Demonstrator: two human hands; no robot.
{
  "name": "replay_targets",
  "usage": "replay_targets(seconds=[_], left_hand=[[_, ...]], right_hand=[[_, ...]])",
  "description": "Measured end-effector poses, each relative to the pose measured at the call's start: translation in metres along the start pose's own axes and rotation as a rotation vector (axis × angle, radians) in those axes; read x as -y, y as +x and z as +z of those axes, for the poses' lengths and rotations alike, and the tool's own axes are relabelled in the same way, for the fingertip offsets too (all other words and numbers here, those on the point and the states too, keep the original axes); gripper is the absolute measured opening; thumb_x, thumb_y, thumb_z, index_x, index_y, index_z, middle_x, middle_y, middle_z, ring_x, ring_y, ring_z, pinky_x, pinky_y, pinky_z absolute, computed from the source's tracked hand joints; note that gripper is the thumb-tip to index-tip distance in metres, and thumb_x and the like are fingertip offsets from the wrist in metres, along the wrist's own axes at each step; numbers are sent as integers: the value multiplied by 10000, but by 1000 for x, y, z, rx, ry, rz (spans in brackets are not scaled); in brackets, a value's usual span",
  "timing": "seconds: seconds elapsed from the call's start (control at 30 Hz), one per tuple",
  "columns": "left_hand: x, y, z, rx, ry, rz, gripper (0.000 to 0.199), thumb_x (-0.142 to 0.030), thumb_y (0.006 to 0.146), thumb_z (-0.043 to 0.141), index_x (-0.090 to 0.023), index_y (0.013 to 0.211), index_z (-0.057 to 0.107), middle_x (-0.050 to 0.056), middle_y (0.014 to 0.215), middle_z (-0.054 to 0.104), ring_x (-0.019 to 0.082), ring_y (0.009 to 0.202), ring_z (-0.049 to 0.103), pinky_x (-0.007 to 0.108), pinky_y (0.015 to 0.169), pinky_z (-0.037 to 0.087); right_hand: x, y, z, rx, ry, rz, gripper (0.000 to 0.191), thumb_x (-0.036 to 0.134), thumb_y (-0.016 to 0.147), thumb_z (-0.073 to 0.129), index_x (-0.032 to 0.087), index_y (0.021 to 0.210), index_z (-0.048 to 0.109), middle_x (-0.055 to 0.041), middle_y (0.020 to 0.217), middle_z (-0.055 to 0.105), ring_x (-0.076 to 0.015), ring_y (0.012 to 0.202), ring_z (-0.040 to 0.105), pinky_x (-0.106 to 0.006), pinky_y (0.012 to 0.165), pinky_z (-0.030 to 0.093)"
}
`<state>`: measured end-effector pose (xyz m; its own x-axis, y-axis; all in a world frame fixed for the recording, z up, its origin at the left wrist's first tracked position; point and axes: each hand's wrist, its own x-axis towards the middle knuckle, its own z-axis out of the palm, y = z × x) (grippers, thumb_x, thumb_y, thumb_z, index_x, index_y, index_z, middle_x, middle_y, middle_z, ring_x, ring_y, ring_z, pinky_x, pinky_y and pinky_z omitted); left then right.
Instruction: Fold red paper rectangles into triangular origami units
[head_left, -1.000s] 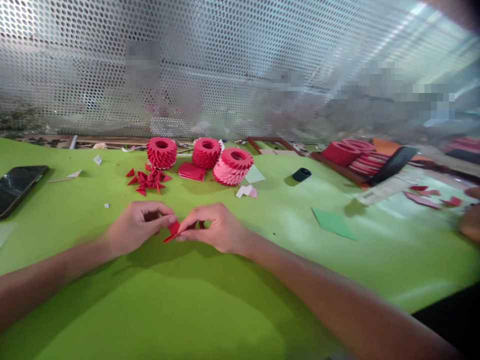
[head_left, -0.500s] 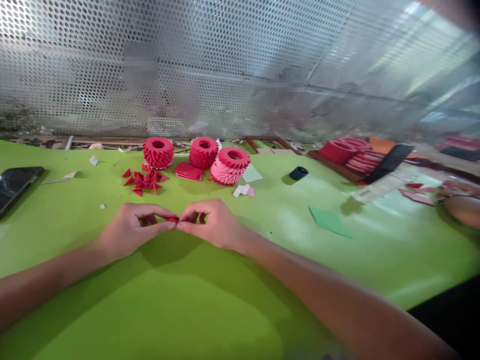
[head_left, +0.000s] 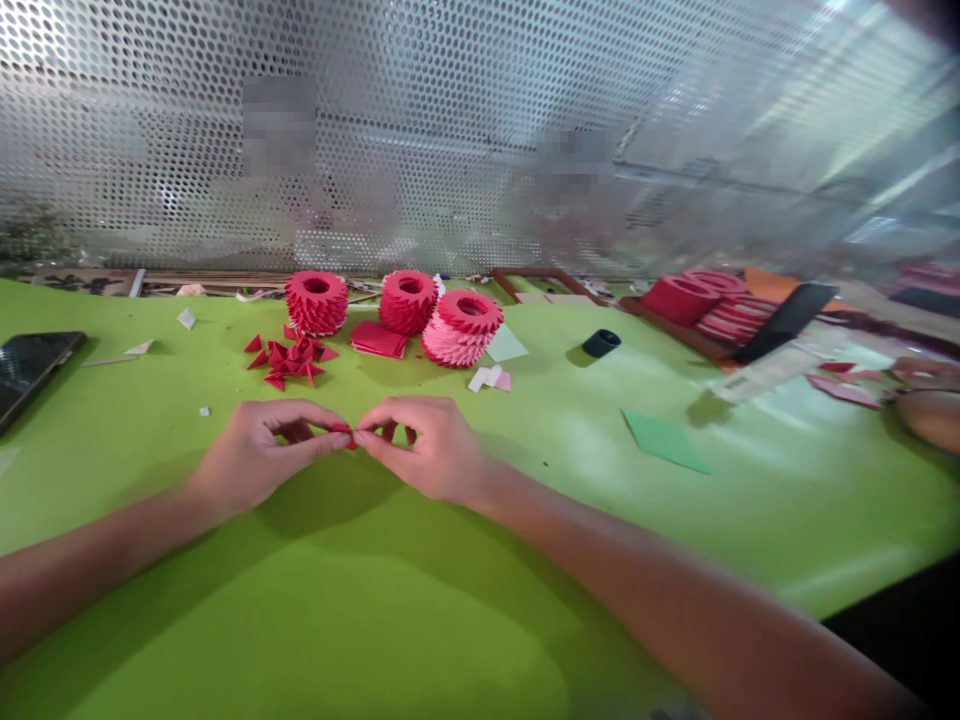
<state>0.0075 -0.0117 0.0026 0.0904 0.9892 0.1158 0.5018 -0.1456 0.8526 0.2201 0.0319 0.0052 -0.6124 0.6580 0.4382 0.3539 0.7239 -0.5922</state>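
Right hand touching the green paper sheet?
No, the right hand pinches a small red paper piece together with the left hand, while the green paper sheet lies apart, off to their right.

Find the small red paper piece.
The small red paper piece sits pinched between the left hand and right hand, centre of the head view, nearer the camera than the red folded triangles.

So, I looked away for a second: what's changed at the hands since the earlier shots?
The red paper piece no longer hangs below the fingers; it is now folded small and pinched between the left hand and right hand, which have come level, fingertips meeting. Nothing was let go. The paper rings and folded triangles stayed put.
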Motion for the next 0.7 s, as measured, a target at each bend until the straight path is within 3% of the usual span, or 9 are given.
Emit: replay_targets(seconds=[0.33, 0.7], left_hand=[[-1, -1, -1, -42, -45, 64, 214, -428, 778, 725, -249, 852, 815, 29, 816, 791, 175, 667, 689, 264, 620, 560], [-2, -2, 0, -52, -77, 51, 184, -408, 766, 728, -270, 846, 820, 11, 805, 794, 164, 618, 680, 282, 639, 588]], right_hand=[[0, 1, 0, -2, -26, -44, 175, 311, 904, 635, 183, 915, 755, -21, 779, 762, -112, 624, 660, -215, 572, 454], [0, 1, 2, -18, -24, -41, 183, 324, 901, 637, 187, 867, 755, -15, 749, 750, -110, 602, 634, -219, 587, 457]])
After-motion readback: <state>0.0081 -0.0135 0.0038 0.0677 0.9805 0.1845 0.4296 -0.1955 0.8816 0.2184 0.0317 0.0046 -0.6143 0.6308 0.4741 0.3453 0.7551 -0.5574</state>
